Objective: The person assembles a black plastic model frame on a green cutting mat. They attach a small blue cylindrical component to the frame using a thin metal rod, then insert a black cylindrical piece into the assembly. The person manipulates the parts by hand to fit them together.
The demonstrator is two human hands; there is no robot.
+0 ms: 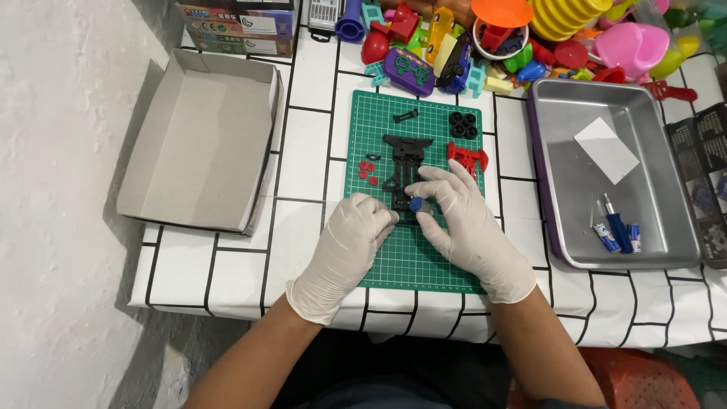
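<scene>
Black chassis point(401, 170) mid green mat point(394, 265) — light, stiff, thin struts look fragile; grip by side rails. Right hand point(462, 220) pinches small blue part point(415, 203) against it, left hand point(348, 242) curled, steadying near end. Metal tray point(666, 250) at right edge — screwdriver point(615, 223), white card point(606, 149). Cardboard box point(204, 144) left.

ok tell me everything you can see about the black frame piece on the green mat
The black frame is a flat, skeletal part that looks like plastic, with open cut-outs and a wider crossbar at its far end. It lies flat near the middle of the green cutting mat, long axis running away from the person. The gloved right hand pinches a small blue part at its near end, and the gloved left hand touches the same end.
</scene>
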